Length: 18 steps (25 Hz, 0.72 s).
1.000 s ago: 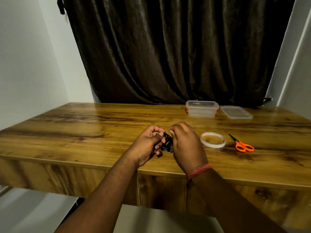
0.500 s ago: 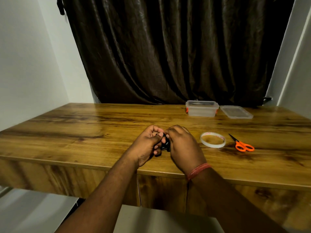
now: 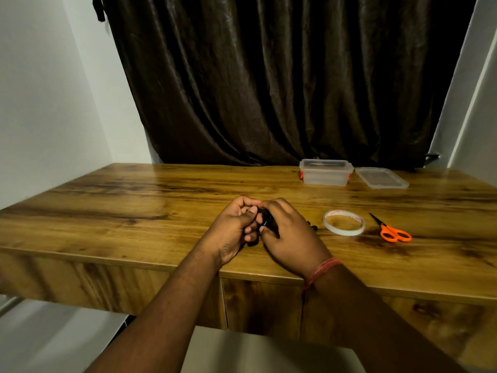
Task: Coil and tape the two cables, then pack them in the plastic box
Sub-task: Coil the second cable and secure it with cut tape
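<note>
Dark curtain (image 3: 282, 82) hanging behind the desk's far edge, white walls either side. Wooden desk (image 3: 134, 205) spanning the view, cabinet doors below its near edge.

Near the far edge, right of centre: clear box (image 3: 326, 176), open, with orange clips at its ends. Just beside it to the right, apart: lid (image 3: 381, 178) lying flat.

Over the near edge, centre: left hand (image 3: 233, 232) and right hand (image 3: 291, 238) pressed together, fingers of both curled round a small black cable (image 3: 265, 219) coil, mostly hidden between them; thumbs on top. Red thread band on the right wrist. Tiny black bit (image 3: 313, 227) poking out past the right hand's knuckles, too small to identify.

Right of the hands, toward the right edge: tape (image 3: 344, 222) roll lying flat. Just right of it, not touching: orange scissors (image 3: 390, 229), closed, blades pointing to the far edge.

Second cable not made out.
</note>
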Tool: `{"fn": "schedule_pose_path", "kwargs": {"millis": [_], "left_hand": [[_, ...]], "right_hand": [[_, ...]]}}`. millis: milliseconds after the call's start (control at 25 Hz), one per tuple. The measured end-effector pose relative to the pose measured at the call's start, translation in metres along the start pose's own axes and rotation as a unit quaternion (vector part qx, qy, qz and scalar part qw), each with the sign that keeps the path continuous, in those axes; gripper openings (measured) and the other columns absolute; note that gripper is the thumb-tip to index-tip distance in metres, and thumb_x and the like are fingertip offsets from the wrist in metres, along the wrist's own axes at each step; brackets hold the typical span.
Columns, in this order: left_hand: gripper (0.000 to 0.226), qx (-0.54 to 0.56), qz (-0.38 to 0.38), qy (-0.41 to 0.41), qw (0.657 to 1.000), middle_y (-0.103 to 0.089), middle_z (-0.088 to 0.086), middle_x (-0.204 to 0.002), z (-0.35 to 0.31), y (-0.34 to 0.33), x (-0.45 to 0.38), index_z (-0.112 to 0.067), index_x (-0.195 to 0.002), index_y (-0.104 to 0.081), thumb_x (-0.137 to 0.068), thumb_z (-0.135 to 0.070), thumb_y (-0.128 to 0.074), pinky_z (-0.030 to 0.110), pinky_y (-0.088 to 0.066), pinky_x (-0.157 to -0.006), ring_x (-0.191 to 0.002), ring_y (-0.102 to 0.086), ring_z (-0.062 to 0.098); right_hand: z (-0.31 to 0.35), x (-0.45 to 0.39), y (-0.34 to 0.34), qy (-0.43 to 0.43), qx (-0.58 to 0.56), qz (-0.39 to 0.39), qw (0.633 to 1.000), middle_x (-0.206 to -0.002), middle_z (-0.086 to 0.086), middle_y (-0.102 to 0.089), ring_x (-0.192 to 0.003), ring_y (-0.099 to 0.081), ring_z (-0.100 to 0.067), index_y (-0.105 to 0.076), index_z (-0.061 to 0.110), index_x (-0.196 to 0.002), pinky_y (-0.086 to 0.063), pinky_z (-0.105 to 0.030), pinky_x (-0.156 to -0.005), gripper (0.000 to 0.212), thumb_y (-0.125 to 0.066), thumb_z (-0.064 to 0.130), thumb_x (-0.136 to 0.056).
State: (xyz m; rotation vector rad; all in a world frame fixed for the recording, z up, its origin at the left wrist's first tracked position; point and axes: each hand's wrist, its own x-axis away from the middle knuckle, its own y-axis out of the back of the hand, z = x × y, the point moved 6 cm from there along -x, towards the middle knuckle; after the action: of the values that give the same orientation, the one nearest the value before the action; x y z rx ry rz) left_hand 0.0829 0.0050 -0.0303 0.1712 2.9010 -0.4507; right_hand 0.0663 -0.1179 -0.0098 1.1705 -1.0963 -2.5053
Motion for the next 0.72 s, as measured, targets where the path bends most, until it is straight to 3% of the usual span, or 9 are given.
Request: {"fn": "schedule_pose_path", "kwargs": {"millis": [120,320,480,720], "left_hand": [[0.012,0.029,0.021,0.005,0.999,-0.052,0.006,-0.071,0.0001,-0.0019,0.0007,-0.006,-0.099,-0.052,-0.100,-0.002,-0.041,0.017,-0.028,-0.039,-0.045,-0.034,0.005],[0.013,0.066,0.047,0.031,0.996,-0.051,0.006,-0.072,0.0012,-0.0058,0.0038,-0.006,-0.093,-0.054,-0.099,-0.010,-0.044,0.017,-0.027,-0.039,-0.046,-0.034,0.006],[0.020,-0.032,0.041,0.026,0.998,-0.046,0.002,-0.066,0.0012,-0.0067,0.0055,-0.014,-0.086,-0.051,-0.087,-0.031,-0.060,0.017,-0.024,-0.038,-0.046,-0.032,0.004],[0.015,-0.081,0.032,0.009,0.996,-0.053,0.005,-0.073,0.0025,-0.0068,0.0055,-0.013,-0.093,-0.050,-0.095,0.001,-0.056,0.017,-0.023,-0.038,-0.043,-0.032,0.005]], "right_hand": [[-0.0034,-0.0005,0.0022,-0.018,-0.075,-0.007,0.997,-0.123,0.008,-0.055,-0.110,-0.051,-0.005,-0.052,0.024,-0.123,-0.043,-0.021,-0.090,0.038,-0.057,0.010,-0.089],[-0.0045,-0.0020,0.0066,0.011,-0.059,-0.063,0.996,-0.108,0.005,-0.061,-0.099,-0.057,-0.010,-0.058,0.020,-0.109,-0.049,-0.029,-0.083,0.030,-0.057,0.002,-0.086],[-0.0020,-0.0017,0.0050,0.033,-0.001,-0.062,0.998,-0.102,0.003,-0.059,-0.093,-0.056,-0.018,-0.058,0.020,-0.109,-0.050,-0.036,-0.076,0.029,-0.057,0.004,-0.085],[-0.0050,-0.0019,0.0077,0.012,-0.024,-0.074,0.997,-0.104,0.004,-0.061,-0.096,-0.056,-0.013,-0.062,0.019,-0.108,-0.050,-0.034,-0.080,0.027,-0.059,0.005,-0.084]]}}
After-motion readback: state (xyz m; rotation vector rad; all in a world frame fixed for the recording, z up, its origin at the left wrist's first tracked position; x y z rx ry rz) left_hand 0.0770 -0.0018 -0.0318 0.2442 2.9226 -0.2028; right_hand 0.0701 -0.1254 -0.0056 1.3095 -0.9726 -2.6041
